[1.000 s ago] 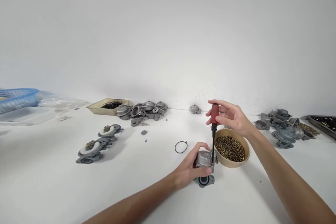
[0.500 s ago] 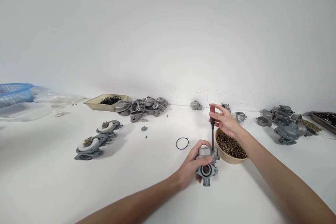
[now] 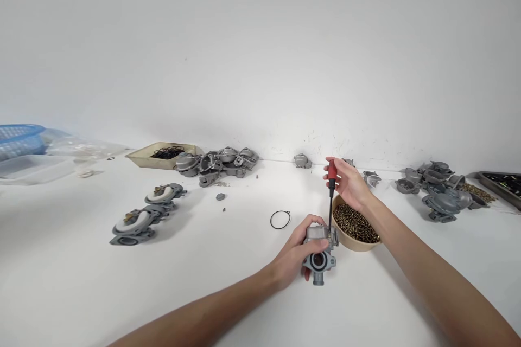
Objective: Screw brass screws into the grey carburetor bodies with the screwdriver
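A grey metal carburetor is held near the table's front by my left hand, thumb across its front and fingers behind it. My right hand grips the red handle of a screwdriver, which stands nearly upright. Its tip meets a brass-coloured screw at the top right of the carburetor. Just behind and to the right is a tan bowl full of small brass screws. A black rubber gasket ring lies flat to the left of the carburetor.
Two carburetor bodies with white floats lie left. Behind them are a tray of black rings and a pile of grey bowl castings. More grey castings are heaped right, beside a dark tray. A blue basket stands far left.
My right-hand fingers have shifted round the screwdriver handle, and its top leans slightly more to the right. The left hand keeps its hold on the carburetor. The whole view has shifted a little.
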### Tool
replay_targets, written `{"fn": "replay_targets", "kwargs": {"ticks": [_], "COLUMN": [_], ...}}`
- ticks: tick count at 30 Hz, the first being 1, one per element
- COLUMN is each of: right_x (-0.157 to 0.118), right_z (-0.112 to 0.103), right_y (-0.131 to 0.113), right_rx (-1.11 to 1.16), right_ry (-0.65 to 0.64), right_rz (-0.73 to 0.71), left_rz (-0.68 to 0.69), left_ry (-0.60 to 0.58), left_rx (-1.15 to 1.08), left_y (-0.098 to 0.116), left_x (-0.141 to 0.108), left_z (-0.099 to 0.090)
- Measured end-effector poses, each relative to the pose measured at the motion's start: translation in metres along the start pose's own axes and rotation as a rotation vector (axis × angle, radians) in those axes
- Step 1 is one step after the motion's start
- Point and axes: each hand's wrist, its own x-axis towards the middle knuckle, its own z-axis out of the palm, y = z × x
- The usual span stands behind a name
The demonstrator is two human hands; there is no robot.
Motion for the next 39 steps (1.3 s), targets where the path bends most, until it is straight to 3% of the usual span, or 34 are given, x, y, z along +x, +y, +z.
{"fn": "replay_targets", "kwargs": {"ticks": [26,33,39], "right_x": [-0.0012,0.0024,0.0009], "right_z": [-0.003,-0.0057,-0.0045], "right_y": [-0.0036,0.0015,-0.0008], "right_rx": [-0.113,-0.152,-0.143], "right_ry": [-0.137,-0.09,-0.142], "right_rz": [0.047,-0.007,0.031], "left_rz": [0.0,-0.016,-0.004], "left_ry": [-0.013,-0.015,-0.006], "left_rx": [0.008,0.019,0.019], "left_y": [-0.0046,-0.003,-0.0041], "left_x": [0.0005,-0.0003,0.0009], "left_z": [-0.0025,-0.0024,-0.002]}}
